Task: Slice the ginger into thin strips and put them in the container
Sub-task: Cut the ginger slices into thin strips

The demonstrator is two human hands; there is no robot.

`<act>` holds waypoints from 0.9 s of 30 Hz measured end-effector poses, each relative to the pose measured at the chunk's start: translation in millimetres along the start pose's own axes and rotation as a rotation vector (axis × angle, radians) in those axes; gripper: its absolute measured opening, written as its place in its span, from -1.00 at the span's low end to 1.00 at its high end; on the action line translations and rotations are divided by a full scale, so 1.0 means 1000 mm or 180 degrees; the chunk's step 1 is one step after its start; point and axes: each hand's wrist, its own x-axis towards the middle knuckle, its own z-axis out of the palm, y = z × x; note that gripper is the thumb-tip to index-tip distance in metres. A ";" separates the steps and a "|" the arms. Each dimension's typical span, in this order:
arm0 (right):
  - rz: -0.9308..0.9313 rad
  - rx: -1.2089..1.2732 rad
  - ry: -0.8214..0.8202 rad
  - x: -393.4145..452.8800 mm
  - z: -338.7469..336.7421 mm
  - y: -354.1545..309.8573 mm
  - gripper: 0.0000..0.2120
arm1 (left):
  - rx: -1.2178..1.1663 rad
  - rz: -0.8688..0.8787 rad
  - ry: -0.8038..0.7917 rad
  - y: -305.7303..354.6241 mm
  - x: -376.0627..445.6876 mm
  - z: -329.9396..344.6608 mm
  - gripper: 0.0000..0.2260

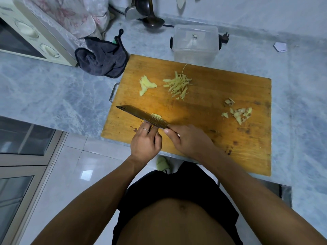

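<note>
Right hand [190, 140] grips the cleaver [141, 116], blade running left-away to right-near. Ginger slice [157, 115] lies just beyond the blade, on the board [203, 106]. Left hand [146, 140] is nearer, fingers [150, 128] extended against the blade's near face, holding nothing. Cut strips [177, 84] sit farther back, short of the container [195, 44].

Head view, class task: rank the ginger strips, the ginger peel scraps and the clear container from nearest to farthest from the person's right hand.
Measured from the right hand:
1. Ginger peel scraps, toward the board's right side.
2. Ginger strips, mid-board, beyond the knife.
3. Clear container, on the counter past the board's far edge.
The first two are fairly close in rank.
</note>
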 end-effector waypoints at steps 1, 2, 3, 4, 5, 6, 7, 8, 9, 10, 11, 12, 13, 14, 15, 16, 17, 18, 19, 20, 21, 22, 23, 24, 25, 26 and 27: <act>0.0022 0.0002 -0.0009 0.001 0.000 0.000 -0.63 | -0.0002 0.0015 0.0004 0.000 0.000 0.000 -0.73; 0.0024 -0.0007 0.0015 0.002 0.001 0.000 -0.63 | -0.0004 0.0030 0.0010 0.000 0.000 0.000 -0.73; -0.0002 -0.0024 0.0050 0.002 0.002 -0.001 -0.62 | -0.0003 0.0036 0.0008 -0.001 0.000 -0.001 -0.73; -0.0037 -0.0037 0.0081 0.001 0.002 -0.001 -0.59 | -0.0002 0.0032 -0.0003 -0.001 0.000 -0.001 -0.73; -0.0059 -0.0059 0.0102 0.000 0.003 -0.001 -0.57 | -0.0002 0.0023 -0.0018 -0.002 0.000 -0.001 -0.73; -0.0052 -0.0076 0.0097 -0.001 0.003 -0.001 -0.56 | 0.0000 0.0012 -0.0029 -0.001 0.000 -0.001 -0.73; -0.0016 -0.0062 0.0068 -0.001 0.002 -0.001 -0.58 | 0.0003 0.0000 -0.0036 -0.001 0.000 -0.001 -0.74; 0.0032 -0.0026 0.0039 -0.001 0.000 -0.002 -0.61 | 0.0003 -0.0003 -0.0036 0.000 -0.001 -0.001 -0.74; 0.0073 0.0009 0.0013 -0.001 -0.003 -0.003 -0.62 | -0.0009 0.0005 -0.0030 0.000 -0.001 -0.001 -0.74; 0.0105 0.0039 -0.0003 -0.002 -0.006 -0.004 -0.63 | -0.0026 0.0018 -0.0017 0.000 -0.001 -0.001 -0.74; 0.0123 0.0044 -0.0011 -0.003 -0.008 -0.005 -0.63 | -0.0038 0.0017 -0.0013 -0.001 -0.001 -0.001 -0.74; 0.0136 0.0037 -0.0009 -0.005 -0.009 -0.006 -0.62 | -0.0040 0.0002 -0.0013 -0.001 -0.001 -0.001 -0.72; 0.0144 0.0033 -0.0003 -0.006 -0.010 -0.005 -0.62 | -0.0039 -0.0022 -0.0014 -0.001 -0.001 -0.001 -0.71; 0.0148 0.0034 -0.0001 -0.007 -0.011 -0.004 -0.62 | -0.0042 -0.0040 -0.0019 -0.001 -0.001 -0.001 -0.69; 0.0153 0.0037 -0.0004 -0.008 -0.011 -0.003 -0.62 | -0.0049 -0.0045 -0.0027 0.000 -0.001 0.000 -0.68; 0.0166 0.0049 -0.0013 -0.008 -0.011 -0.003 -0.63 | -0.0055 -0.0040 -0.0038 0.000 -0.001 0.000 -0.67; 0.0174 0.0057 -0.0029 -0.008 -0.012 -0.003 -0.64 | -0.0059 -0.0034 -0.0046 0.001 -0.001 0.000 -0.67; 0.0172 0.0058 -0.0040 -0.008 -0.012 -0.004 -0.63 | -0.0058 -0.0034 -0.0050 0.001 -0.001 0.000 -0.67; 0.0158 0.0055 -0.0038 -0.007 -0.012 -0.004 -0.62 | -0.0054 -0.0042 -0.0052 0.000 -0.001 0.000 -0.68; 0.0143 0.0047 -0.0028 -0.007 -0.011 -0.003 -0.60 | -0.0049 -0.0052 -0.0051 0.000 -0.001 0.000 -0.68; 0.0128 0.0037 -0.0016 -0.008 -0.011 -0.002 -0.60 | -0.0041 -0.0055 -0.0052 0.000 -0.001 0.000 -0.68; 0.0111 0.0043 -0.0003 -0.008 -0.010 -0.001 -0.60 | -0.0031 -0.0049 -0.0058 0.000 -0.001 0.000 -0.68; 0.0090 0.0055 0.0014 -0.008 -0.009 -0.001 -0.61 | -0.0023 -0.0042 -0.0065 0.000 -0.001 0.000 -0.69; 0.0064 0.0055 0.0036 -0.008 -0.008 0.000 -0.62 | -0.0020 -0.0040 -0.0076 0.000 -0.001 0.001 -0.70; 0.0041 0.0038 0.0057 -0.009 -0.007 0.000 -0.63 | -0.0020 -0.0042 -0.0086 0.000 0.000 0.001 -0.71; 0.0030 0.0030 0.0068 -0.009 -0.006 -0.001 -0.64 | -0.0017 -0.0046 -0.0088 -0.001 0.000 0.002 -0.71; 0.0022 0.0046 0.0067 -0.008 -0.005 -0.002 -0.65 | -0.0005 -0.0051 -0.0081 -0.002 -0.001 0.003 -0.72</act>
